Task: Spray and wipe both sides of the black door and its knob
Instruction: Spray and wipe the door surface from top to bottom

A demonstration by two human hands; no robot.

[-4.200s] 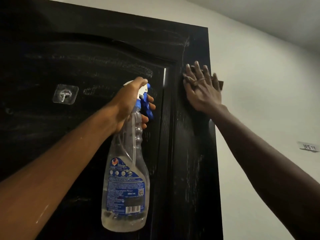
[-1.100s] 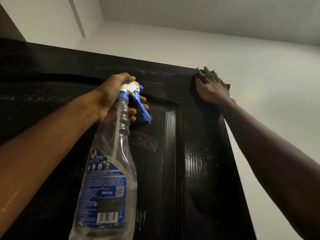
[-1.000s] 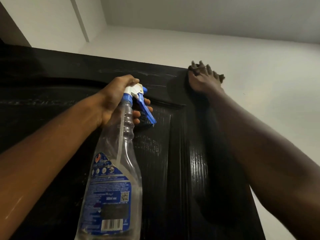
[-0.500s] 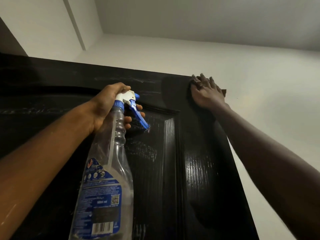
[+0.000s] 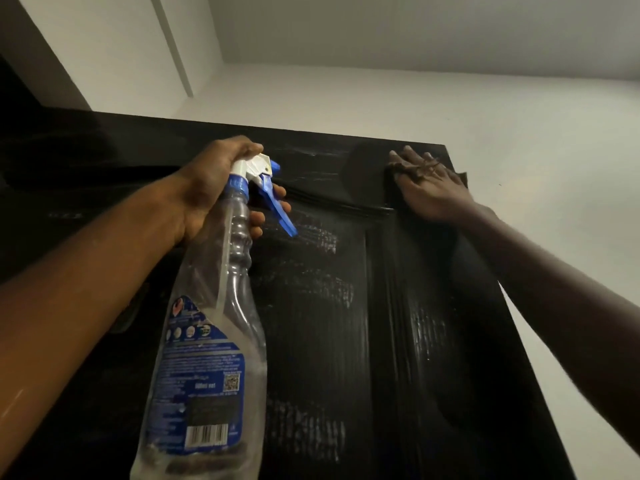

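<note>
My right grip point(image 5: 429, 188) has slid the cloth point(image 5: 462, 178) up to the black door's point(image 5: 311, 341) top corner, at two o'clock — fingers flat, pressing. My left grip point(image 5: 214, 188), at nine o'clock, stays wrapped round the spray bottle point(image 5: 221, 341) — this top looks nearly wiped.

The left hand point(image 5: 211, 188) and its bottle point(image 5: 207, 341) block the left part of the door point(image 5: 329, 341). The right hand point(image 5: 433, 192) covers the top right corner. Between the two hands a wide strip of door is free. Right of the door there is only open wall point(image 5: 554, 168).
</note>
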